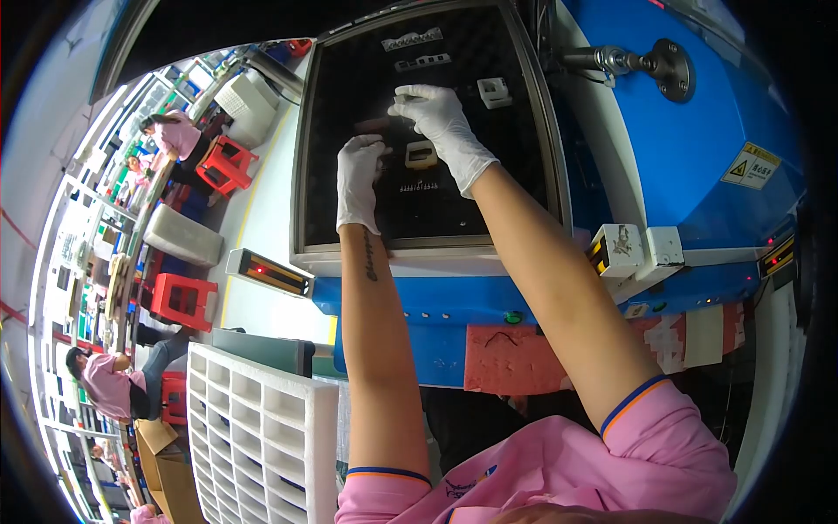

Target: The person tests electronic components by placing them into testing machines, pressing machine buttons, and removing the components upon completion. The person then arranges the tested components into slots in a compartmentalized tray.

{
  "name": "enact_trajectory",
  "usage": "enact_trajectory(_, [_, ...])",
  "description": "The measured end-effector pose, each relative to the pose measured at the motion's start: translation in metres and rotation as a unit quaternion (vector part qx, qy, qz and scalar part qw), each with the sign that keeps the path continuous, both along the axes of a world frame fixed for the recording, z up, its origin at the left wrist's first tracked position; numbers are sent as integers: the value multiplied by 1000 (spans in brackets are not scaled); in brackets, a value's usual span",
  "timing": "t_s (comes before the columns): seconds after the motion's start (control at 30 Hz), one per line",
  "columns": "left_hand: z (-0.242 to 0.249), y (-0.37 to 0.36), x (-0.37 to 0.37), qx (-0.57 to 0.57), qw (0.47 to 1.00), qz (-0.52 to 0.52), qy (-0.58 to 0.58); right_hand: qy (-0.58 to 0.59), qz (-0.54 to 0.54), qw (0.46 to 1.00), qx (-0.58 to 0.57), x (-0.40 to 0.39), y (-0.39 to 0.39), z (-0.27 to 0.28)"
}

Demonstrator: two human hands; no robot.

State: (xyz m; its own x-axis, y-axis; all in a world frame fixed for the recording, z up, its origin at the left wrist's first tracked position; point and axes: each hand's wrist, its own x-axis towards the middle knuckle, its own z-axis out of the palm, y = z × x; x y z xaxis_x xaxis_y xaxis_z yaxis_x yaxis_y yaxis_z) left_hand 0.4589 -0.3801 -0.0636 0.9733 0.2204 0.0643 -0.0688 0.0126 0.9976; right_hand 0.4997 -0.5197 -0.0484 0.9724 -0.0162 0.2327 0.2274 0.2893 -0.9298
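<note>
Both my hands wear white gloves and hover over a black bed [340,105] inside a metal frame. My left hand [356,183] is at the bed's left side, fingers curled together; anything in them is too small to make out. Further up, my right hand [441,127] has its fingers pinched, and what they hold, if anything, is hidden. Between the hands sits a small white rectangular frame [421,155], with a row of tiny pale pins [419,187] below it. A white square part [494,93] lies right of my right hand. Above are a slotted strip [422,62] and a silvery strip [412,39].
Blue machine housing [698,131] with a metal joint [672,70] stands at right. Sensor bars [272,271] flank the bed's front. A white foam tray with compartments [262,419] is at lower left. People in pink sit by red stools [183,301] along a far bench.
</note>
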Motion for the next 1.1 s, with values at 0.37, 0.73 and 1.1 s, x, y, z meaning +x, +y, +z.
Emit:
enact_trajectory(0.37, [-20, 9, 10, 228, 973, -13, -28, 9, 3, 999, -42, 7, 1, -6])
enact_trajectory(0.73, [-27, 11, 21, 25, 961, -181, -209, -8, 33, 994, -101, 6, 1, -6])
enact_trajectory(1.1, [0, -10, -4, 58, 991, -121, -15, -14, 66, 992, -104, -3, -1, 3])
